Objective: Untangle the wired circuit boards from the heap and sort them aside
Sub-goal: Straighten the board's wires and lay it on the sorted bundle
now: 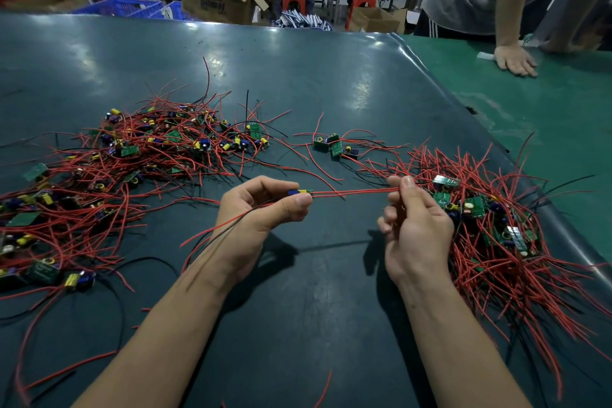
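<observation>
I see one small circuit board held above the tabletop, mostly hidden inside my left hand, whose fingers pinch it. Its red wires stretch taut to my right hand, fingers pinching their far end. The heap lies left, cut off by the frame edge; the sorted pile sits right, partly behind my right hand

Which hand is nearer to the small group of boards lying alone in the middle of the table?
Right. The right hand is just below-right of the small group of boards; the left hand is farther, below-left.
</observation>
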Demonstrator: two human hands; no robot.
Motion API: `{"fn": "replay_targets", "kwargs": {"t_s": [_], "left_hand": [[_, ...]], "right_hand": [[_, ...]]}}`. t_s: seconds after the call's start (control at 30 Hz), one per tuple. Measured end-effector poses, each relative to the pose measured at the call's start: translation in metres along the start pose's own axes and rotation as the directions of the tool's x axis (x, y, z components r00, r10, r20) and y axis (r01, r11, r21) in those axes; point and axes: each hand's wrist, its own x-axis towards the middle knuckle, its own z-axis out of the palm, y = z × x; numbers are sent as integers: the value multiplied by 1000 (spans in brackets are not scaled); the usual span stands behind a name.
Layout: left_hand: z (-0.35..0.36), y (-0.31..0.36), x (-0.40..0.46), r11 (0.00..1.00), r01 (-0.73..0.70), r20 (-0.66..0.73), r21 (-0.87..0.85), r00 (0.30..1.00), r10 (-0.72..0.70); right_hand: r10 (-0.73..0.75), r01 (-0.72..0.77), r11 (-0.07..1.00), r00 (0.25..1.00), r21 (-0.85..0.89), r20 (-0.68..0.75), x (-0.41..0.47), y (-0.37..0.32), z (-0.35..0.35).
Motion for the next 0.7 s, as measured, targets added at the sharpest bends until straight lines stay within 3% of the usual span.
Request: {"fn": "replay_targets", "kwargs": {"t_s": [0.13,0.2,0.27,0.37,0.53,0.6,0.7], "left_hand": [[1,3,1,995,1,-51,-96,999,-6],[0,5,3,992,-12,-103,-128,995,-2],[-1,5,4,996,-30,-111,-90,994,20],[2,1,-3,996,-42,9,80,999,41],[3,-2,-5,954,-49,57,297,998,34],[4,-2,-4,956,-7,47,294,999,-7],[5,-3,-2,953,49,8,298,999,-53]], "right_hand": [[106,-109,989,994,98,37,-1,1,-1],[242,-261,961,955,96,173,-4,0,0],[346,-340,937,862,-85,369,-14,6,4],[284,-101,939,767,-328,576,-31,24,11],[-78,325,846,860,-422,505,-28,32,6],[-208,503,719,814,-479,542,-27,32,5],[-404,794,386,603,-469,688,-27,30,5]]}}
